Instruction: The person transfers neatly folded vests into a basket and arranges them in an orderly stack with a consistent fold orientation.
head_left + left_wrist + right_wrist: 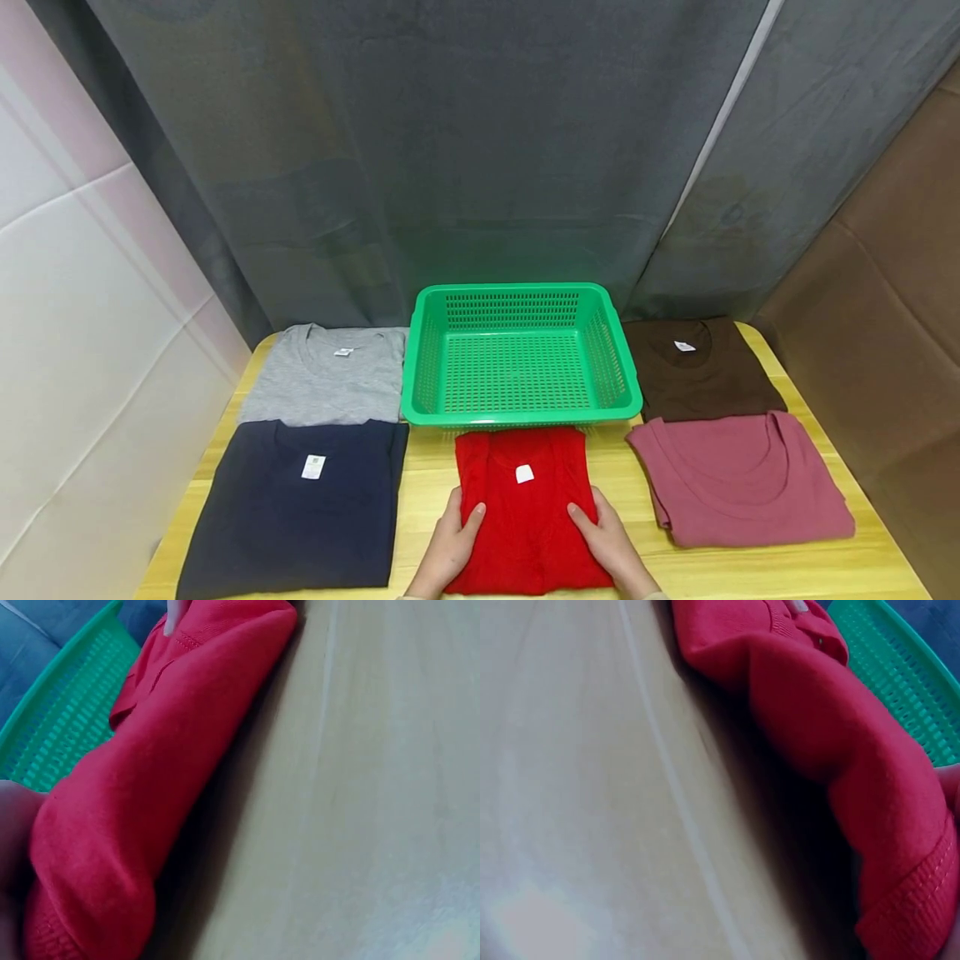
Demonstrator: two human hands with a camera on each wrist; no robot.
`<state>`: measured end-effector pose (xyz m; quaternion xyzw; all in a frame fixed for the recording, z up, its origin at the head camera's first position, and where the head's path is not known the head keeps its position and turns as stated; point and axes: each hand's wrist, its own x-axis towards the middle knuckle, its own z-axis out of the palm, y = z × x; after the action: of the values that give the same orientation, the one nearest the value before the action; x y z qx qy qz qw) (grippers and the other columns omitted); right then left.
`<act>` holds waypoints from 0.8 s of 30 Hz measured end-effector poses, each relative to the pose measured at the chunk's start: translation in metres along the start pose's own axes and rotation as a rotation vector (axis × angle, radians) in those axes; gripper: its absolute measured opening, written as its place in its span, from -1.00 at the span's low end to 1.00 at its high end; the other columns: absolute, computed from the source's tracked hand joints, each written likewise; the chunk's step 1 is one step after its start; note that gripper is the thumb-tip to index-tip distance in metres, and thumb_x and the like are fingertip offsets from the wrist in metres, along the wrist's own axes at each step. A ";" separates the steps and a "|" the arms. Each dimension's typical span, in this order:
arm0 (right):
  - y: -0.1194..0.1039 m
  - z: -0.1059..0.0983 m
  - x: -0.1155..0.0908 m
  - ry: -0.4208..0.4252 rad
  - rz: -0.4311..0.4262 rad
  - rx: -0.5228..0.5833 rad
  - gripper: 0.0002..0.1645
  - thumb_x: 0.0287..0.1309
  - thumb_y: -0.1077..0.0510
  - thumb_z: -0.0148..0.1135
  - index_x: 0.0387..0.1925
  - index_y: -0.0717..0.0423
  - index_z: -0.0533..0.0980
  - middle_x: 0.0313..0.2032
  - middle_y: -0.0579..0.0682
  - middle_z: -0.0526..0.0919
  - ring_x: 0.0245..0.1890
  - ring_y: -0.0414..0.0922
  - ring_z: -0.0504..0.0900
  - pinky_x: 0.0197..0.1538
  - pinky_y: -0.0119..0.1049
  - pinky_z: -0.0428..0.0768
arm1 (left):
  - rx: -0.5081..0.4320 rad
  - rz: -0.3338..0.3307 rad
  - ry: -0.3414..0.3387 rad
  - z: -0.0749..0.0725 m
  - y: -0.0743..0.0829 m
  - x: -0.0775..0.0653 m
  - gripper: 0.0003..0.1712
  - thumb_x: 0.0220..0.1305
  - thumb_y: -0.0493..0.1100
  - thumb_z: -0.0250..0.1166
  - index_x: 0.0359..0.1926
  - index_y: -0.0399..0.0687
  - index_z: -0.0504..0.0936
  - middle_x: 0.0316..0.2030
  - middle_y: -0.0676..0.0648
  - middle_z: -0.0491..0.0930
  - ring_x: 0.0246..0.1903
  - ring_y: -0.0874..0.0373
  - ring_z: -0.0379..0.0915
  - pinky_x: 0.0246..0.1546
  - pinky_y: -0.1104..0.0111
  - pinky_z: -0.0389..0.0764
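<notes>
A folded red shirt [528, 525] with a white neck label is between my two hands in the head view. My left hand [452, 542] grips its left side, thumb on top and the fingers hidden underneath. On the opposite side, my right hand [609, 537] holds the fabric the same way. Both wrist views show the shirt's thick folded near edge [157, 765], with dark shadow between it and the wooden table [592, 765]. Just beyond the shirt stands a green plastic basket [521, 417] with nothing inside.
Left of the basket lie a folded grey shirt [322, 387] and a navy shirt [300, 517]. On the right are a dark brown shirt [697, 383] and a dusty pink one [742, 475]. A grey curtain [487, 150] hangs behind the table.
</notes>
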<state>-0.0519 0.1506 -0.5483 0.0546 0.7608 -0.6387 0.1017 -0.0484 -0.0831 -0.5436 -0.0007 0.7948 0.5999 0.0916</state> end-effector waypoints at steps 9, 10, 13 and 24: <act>0.000 0.004 -0.002 0.069 -0.077 -0.013 -0.55 0.18 0.24 0.10 0.09 0.34 0.31 -0.16 0.25 0.56 -0.34 -0.32 0.54 -0.23 -0.40 0.51 | 0.045 0.014 0.033 0.002 -0.002 -0.001 -0.47 0.33 -0.14 0.03 0.19 -0.34 0.16 -0.09 -0.32 0.50 -0.18 -0.07 0.50 -0.27 0.23 0.51; 0.000 0.005 -0.002 0.077 -0.090 -0.024 -0.54 0.18 0.24 0.10 0.09 0.34 0.31 -0.16 0.25 0.56 -0.34 -0.33 0.53 -0.23 -0.40 0.51 | 0.048 0.011 0.039 0.002 -0.003 -0.001 -0.47 0.33 -0.14 0.03 0.20 -0.34 0.16 -0.09 -0.32 0.50 -0.18 -0.06 0.50 -0.28 0.23 0.51; 0.001 0.005 -0.002 0.101 -0.128 -0.060 -0.54 0.17 0.25 0.10 0.09 0.33 0.32 -0.14 0.24 0.56 -0.30 -0.36 0.51 -0.19 -0.41 0.49 | 0.054 0.016 0.055 0.003 -0.004 0.000 -0.48 0.32 -0.15 0.04 0.20 -0.34 0.16 -0.09 -0.33 0.50 -0.18 -0.07 0.50 -0.27 0.22 0.51; 0.002 0.004 -0.001 0.085 -0.195 -0.033 -0.54 0.16 0.34 0.07 0.09 0.40 0.27 -0.12 0.30 0.54 -0.28 -0.38 0.50 -0.17 -0.42 0.48 | 0.019 -0.003 0.053 -0.002 -0.003 0.002 -0.46 0.29 -0.19 0.08 0.20 -0.34 0.16 -0.04 -0.32 0.47 -0.10 -0.09 0.45 -0.15 0.15 0.46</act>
<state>-0.0496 0.1468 -0.5506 0.0056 0.7766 -0.6299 0.0076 -0.0499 -0.0853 -0.5458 -0.0169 0.8026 0.5920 0.0712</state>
